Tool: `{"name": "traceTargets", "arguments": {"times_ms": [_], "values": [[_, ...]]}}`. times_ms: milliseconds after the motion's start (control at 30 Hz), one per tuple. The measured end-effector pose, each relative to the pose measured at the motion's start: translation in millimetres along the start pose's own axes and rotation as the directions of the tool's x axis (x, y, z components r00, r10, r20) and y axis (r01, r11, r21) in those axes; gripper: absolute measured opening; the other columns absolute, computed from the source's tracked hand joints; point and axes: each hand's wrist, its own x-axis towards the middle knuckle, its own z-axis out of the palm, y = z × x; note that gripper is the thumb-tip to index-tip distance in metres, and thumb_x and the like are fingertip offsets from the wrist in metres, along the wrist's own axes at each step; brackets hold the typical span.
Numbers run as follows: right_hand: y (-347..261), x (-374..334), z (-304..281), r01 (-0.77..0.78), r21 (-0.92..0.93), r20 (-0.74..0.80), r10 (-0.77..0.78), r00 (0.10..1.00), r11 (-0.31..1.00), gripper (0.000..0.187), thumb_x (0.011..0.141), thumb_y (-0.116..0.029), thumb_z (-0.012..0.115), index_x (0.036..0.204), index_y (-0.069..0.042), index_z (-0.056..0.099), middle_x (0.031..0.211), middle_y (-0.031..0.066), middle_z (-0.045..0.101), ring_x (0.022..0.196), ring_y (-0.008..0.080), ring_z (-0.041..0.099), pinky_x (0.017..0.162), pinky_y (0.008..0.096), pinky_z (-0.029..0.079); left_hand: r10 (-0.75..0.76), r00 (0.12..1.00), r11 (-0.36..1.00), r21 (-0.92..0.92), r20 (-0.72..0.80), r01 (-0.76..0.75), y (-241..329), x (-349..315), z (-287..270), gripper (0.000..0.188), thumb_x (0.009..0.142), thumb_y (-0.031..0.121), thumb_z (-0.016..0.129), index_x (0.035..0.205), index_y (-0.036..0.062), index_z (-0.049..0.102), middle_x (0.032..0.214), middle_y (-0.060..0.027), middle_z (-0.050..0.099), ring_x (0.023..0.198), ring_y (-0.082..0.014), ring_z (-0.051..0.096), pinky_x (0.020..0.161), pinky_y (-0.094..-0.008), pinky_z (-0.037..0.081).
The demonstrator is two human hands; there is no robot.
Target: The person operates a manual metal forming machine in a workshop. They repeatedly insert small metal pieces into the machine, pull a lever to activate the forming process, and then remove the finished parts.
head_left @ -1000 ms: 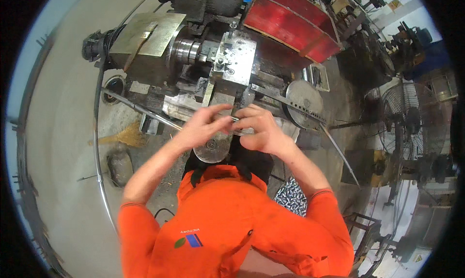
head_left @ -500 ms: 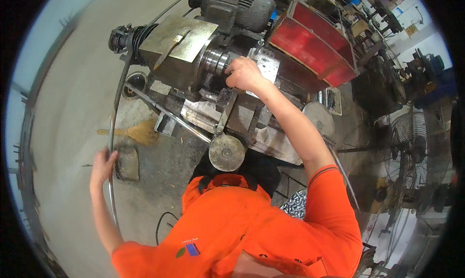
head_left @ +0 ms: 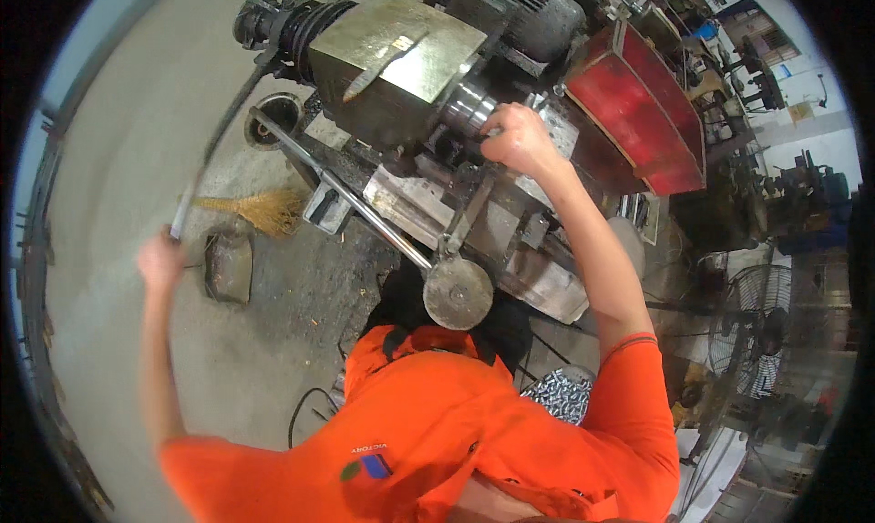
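My left hand (head_left: 161, 261), smeared by motion, is closed around the long metal lever (head_left: 205, 163), which runs up to the black fitting (head_left: 264, 26) at the left end of a small lathe. My right hand (head_left: 521, 140) is at the front of the shiny round spindle nose (head_left: 468, 106). Its fingers are curled in a pinch, and what they hold is mostly hidden. Below it lies the tool slide (head_left: 497, 230), with a round metal handwheel (head_left: 458, 293) near my lap. A flat tool (head_left: 383, 67) rests on the headstock cover (head_left: 428, 29).
Behind the lathe are an electric motor (head_left: 519, 17) and a red open box (head_left: 629, 104). A slanted steel bar (head_left: 351, 202) sticks out toward me. A straw broom (head_left: 264, 211) and a dustpan (head_left: 228, 268) lie on the floor. Small metal parts (head_left: 561, 395) fill a container by my leg.
My left hand has swung the lever outward to the left and slightly up. My right hand stays at the spindle. The whole view has shifted, so the lathe appears farther right.
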Motion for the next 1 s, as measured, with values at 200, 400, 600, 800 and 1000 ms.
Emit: {"name": "traceTargets", "arguments": {"times_ms": [200,400,600,800,1000], "values": [[-2.5,6.6,6.5,0.032,0.032,-0.104,-0.028,0.994,0.999,0.022,0.052,-0.021,0.057,0.063,-0.006,0.067,0.071,0.0194,0.06,0.073,0.0377,0.058,0.066,0.0433,0.048,0.301,0.922,0.948,0.179,-0.242,-0.263,-90.1,85.4,23.5,0.012,0.073,0.013,0.06,0.083,0.0086,0.055,0.066,-0.0138,0.06,0.061,-0.0308,0.061,0.055,-0.0426,0.049],[-5.1,-35.9,-14.6,0.045,0.027,-0.206,-0.038,0.978,0.999,0.03,0.053,-0.019,0.06,0.079,-0.006,0.068,0.099,0.0153,0.062,0.093,0.0348,0.055,0.079,0.0413,0.047,-0.124,0.986,0.923,-0.378,-0.113,0.072,-25.4,92.4,2.8,0.03,0.081,0.015,0.057,0.11,0.0063,0.062,0.088,-0.0207,0.066,0.086,-0.0338,0.064,0.077,-0.0418,0.05],[13.1,-136.7,-47.9,-0.022,0.109,-0.378,0.062,0.924,0.994,0.032,0.054,-0.012,0.064,0.085,-0.004,0.065,0.101,0.0161,0.062,0.09,0.0344,0.058,0.078,0.0386,0.048,0.141,0.988,0.555,-0.831,0.058,-0.031,133.6,44.2,133.3,0.029,0.084,0.023,0.056,0.098,-0.002,0.06,0.083,-0.016,0.065,0.074,-0.0255,0.06,0.07,-0.0373,0.048],[34.2,-271.3,-62.8,-0.467,0.247,-0.302,0.525,0.796,0.849,0.036,0.055,-0.014,0.061,0.088,0.0,0.066,0.092,0.0182,0.063,0.089,0.0362,0.059,0.08,0.0385,0.047,0.569,0.782,0.822,-0.18,0.253,-0.54,211.6,16.2,136.1,0.036,0.075,0.03,0.066,0.106,0.0123,0.06,0.1,-0.0131,0.065,0.091,-0.0306,0.064,0.073,-0.042,0.051],[88.5,-404.2,-33.4,-0.754,0.136,-0.412,0.729,0.547,0.643,0.036,0.06,-0.006,0.056,0.095,0.001,0.066,0.098,0.0174,0.065,0.094,0.0281,0.063,0.083,0.0328,0.048,0.613,0.725,0.766,-0.01,0.314,-0.643,205.2,59.5,126.3,0.033,0.077,0.035,0.064,0.104,0.017,0.063,0.099,-0.0101,0.066,0.09,-0.0279,0.064,0.072,-0.0418,0.051]]}}
